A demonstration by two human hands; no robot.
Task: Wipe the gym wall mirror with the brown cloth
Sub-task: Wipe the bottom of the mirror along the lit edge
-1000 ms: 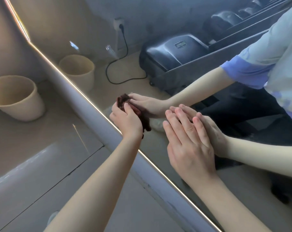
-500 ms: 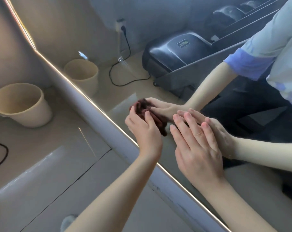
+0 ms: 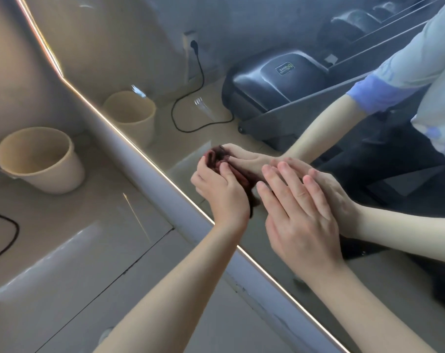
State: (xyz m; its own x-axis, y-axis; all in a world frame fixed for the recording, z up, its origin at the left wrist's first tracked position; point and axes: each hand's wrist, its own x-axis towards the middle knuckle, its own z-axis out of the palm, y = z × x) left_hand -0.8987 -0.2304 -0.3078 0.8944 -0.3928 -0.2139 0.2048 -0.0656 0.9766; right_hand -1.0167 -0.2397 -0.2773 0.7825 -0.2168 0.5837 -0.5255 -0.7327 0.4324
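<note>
The wall mirror (image 3: pixel 241 80) fills the upper right of the head view, its lit edge running diagonally down to the right. My left hand (image 3: pixel 222 189) presses a bunched dark brown cloth (image 3: pixel 244 179) against the glass near that edge; most of the cloth is hidden under my fingers. My right hand (image 3: pixel 300 215) lies flat on the glass just right of it, fingers apart, holding nothing. Both hands and the cloth are doubled by their reflections.
A beige bucket (image 3: pixel 38 161) stands on the floor at the left, with its reflection further back in the mirror. A black cable (image 3: pixel 2 238) curls at the left edge. The mirror reflects a treadmill, a wall socket with a cord, and my sleeve.
My left hand has slid the cloth to the right and slightly down along the glass, closer to my right hand. The right hand stays flat on the mirror.
</note>
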